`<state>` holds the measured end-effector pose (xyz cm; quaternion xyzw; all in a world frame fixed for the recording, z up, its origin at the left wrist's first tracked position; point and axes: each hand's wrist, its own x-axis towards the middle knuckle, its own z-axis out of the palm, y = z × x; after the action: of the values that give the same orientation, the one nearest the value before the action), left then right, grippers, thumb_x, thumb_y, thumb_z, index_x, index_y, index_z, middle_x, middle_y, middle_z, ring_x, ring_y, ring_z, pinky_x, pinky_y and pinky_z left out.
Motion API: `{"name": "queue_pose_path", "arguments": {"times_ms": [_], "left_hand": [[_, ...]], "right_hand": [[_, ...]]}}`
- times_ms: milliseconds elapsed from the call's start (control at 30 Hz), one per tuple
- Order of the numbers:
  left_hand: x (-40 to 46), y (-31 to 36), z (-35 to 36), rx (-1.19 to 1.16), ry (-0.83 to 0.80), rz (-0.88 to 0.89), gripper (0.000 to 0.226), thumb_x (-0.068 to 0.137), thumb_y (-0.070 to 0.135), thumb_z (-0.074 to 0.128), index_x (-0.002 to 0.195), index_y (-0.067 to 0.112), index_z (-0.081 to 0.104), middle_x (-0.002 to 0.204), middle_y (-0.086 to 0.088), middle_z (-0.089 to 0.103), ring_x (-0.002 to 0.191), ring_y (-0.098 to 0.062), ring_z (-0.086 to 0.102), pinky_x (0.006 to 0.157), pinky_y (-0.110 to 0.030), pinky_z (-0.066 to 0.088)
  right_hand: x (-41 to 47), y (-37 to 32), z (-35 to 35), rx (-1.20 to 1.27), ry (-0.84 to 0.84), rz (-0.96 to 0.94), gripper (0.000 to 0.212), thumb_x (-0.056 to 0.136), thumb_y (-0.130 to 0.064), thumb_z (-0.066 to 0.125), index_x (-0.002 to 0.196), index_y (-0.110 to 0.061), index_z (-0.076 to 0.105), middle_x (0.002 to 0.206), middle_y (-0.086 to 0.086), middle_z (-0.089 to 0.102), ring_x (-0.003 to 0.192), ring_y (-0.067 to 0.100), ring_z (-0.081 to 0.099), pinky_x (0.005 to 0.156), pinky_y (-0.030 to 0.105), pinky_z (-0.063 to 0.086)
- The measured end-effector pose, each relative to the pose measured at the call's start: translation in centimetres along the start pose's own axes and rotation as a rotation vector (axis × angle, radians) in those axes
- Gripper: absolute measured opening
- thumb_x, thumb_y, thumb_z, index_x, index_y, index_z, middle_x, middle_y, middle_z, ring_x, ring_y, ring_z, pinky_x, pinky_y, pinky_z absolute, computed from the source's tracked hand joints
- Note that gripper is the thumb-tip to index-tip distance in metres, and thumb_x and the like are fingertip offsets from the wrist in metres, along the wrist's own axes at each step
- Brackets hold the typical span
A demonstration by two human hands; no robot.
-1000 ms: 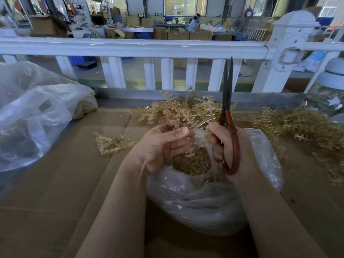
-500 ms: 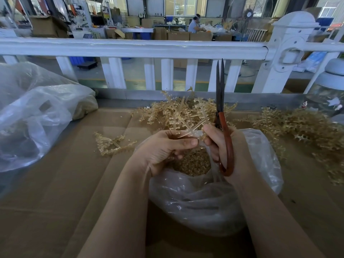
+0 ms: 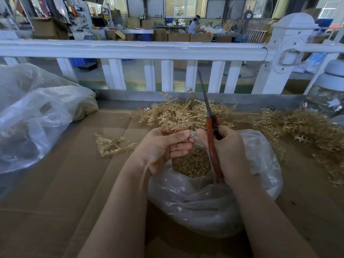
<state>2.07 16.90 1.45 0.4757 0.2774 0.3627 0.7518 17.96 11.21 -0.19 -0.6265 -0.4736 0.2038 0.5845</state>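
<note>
Our left hand [image 3: 163,148] now curls tighter round the gold plastic sprig [image 3: 176,118], held just above the open bag [image 3: 204,202] of clipped bits [image 3: 191,162]. Our right hand [image 3: 229,151] grips the scissors [image 3: 209,120] (blades together, now tipped left rather than upright), so we judge the next snip not yet lined up.

Red-brown scissors [image 3: 212,138]; pale gold sprig [image 3: 176,118]; white railing [image 3: 130,49]

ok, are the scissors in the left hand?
No, the right hand grips the scissors, while the left hand holds a tan plastic sprig over the bag.
</note>
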Motion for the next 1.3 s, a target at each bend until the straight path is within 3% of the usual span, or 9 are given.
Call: {"name": "queue_pose_path", "arguments": {"times_ms": [200, 400, 500, 600, 733, 900, 1133, 1300], "left_hand": [[0.24, 0.13, -0.12, -0.132, 0.195, 0.093, 0.029, 0.067, 0.012, 0.075, 0.093, 0.002, 0.069, 0.078, -0.009, 0.074, 0.065, -0.012, 0.071, 0.06, -0.022, 0.058], [0.3, 0.37, -0.39, -0.195, 0.268, 0.185, 0.024, 0.068, 0.013, 0.072, 0.091, 0.005, 0.069, 0.078, -0.006, 0.075, 0.07, -0.012, 0.072, 0.069, -0.021, 0.06], [0.28, 0.46, -0.57, -0.224, 0.28, 0.219, 0.023, 0.069, 0.01, 0.071, 0.091, 0.007, 0.069, 0.077, -0.005, 0.074, 0.068, -0.012, 0.071, 0.072, -0.022, 0.06], [0.3, 0.51, -0.63, -0.23, 0.269, 0.234, 0.018, 0.069, 0.007, 0.07, 0.088, 0.009, 0.071, 0.076, -0.004, 0.074, 0.069, -0.013, 0.071, 0.072, -0.023, 0.06], [0.29, 0.43, -0.73, -0.216, 0.241, 0.254, 0.009, 0.069, 0.005, 0.068, 0.07, 0.013, 0.073, 0.071, -0.003, 0.073, 0.067, -0.013, 0.072, 0.069, -0.023, 0.059], [0.41, 0.35, -0.89, -0.195, 0.231, 0.264, 0.015, 0.068, 0.004, 0.067, 0.083, 0.004, 0.065, 0.071, -0.004, 0.073, 0.068, -0.014, 0.072, 0.069, -0.024, 0.059], [0.56, 0.21, -0.85, -0.183, 0.268, 0.284, 0.018, 0.066, 0.002, 0.067, 0.084, 0.003, 0.067, 0.072, -0.005, 0.074, 0.068, -0.015, 0.073, 0.065, -0.025, 0.059], [0.56, 0.23, -0.96, -0.171, 0.271, 0.302, 0.009, 0.066, 0.004, 0.069, 0.07, 0.01, 0.073, 0.071, -0.005, 0.073, 0.067, -0.015, 0.072, 0.066, -0.024, 0.059]], "right_hand": [[-0.13, 0.01, -0.24, -0.065, -0.008, -0.018, 0.052, 0.068, -0.075, 0.071, 0.068, -0.024, 0.06, 0.057, -0.014, 0.06, 0.054, 0.0, 0.056, 0.056, 0.024, 0.043], [-0.47, -0.02, -0.21, -0.269, -0.117, -0.124, 0.049, 0.063, -0.083, 0.055, 0.078, -0.036, 0.057, 0.076, -0.03, 0.062, 0.072, -0.005, 0.059, 0.059, 0.023, 0.04], [-0.57, 0.15, -0.14, -0.4, -0.147, -0.163, 0.056, 0.061, -0.09, 0.051, 0.08, -0.038, 0.055, 0.08, -0.032, 0.061, 0.07, -0.003, 0.059, 0.057, 0.021, 0.04], [-0.58, 0.5, -0.15, -0.477, -0.155, -0.187, 0.052, 0.065, -0.089, 0.052, 0.078, -0.038, 0.051, 0.068, -0.02, 0.06, 0.064, -0.002, 0.056, 0.056, 0.021, 0.037], [-0.64, 0.68, -0.16, -0.593, -0.154, -0.221, 0.047, 0.072, -0.083, 0.055, 0.084, -0.037, 0.05, 0.068, -0.023, 0.052, 0.066, -0.007, 0.048, 0.056, 0.018, 0.034], [-0.78, 0.36, -0.12, -0.692, -0.11, -0.272, 0.048, 0.075, -0.081, 0.053, 0.09, -0.035, 0.05, 0.071, -0.028, 0.044, 0.065, -0.013, 0.038, 0.056, 0.009, 0.025], [-0.84, 0.17, -0.06, -0.745, -0.073, -0.293, 0.06, 0.07, -0.087, 0.041, 0.087, -0.031, 0.053, 0.072, -0.021, 0.052, 0.061, -0.002, 0.044, 0.053, 0.011, 0.027], [-0.75, 0.28, -0.01, -0.745, -0.055, -0.3, 0.072, 0.064, -0.094, 0.03, 0.083, -0.029, 0.056, 0.07, -0.018, 0.056, 0.063, 0.004, 0.051, 0.052, 0.012, 0.031]]}}
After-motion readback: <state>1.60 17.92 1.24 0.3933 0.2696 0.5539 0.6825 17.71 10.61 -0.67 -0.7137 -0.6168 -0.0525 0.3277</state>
